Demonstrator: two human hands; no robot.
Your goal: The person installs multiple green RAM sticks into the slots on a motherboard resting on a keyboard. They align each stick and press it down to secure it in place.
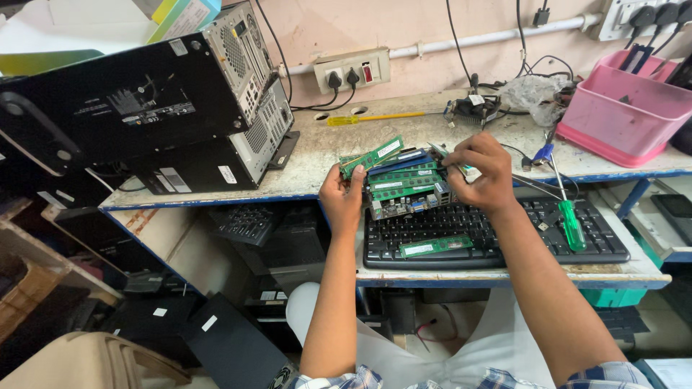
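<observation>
Gripping a green memory module [372, 155] at its near end, the left hand [342, 196] is closed on it and tilts it up off a stack of modules [404, 181], apparently to single it out. The right hand [481, 169], fingers curled, pinches another small part at the stack's right edge; what it is cannot be told. Both work above a black keyboard [497, 234], where one loose module [435, 246] and a green-handled screwdriver [571, 220] lie. Left on the counter [310, 155] stand two computer cases [144, 108]; far right, a pink tub [623, 108].
</observation>
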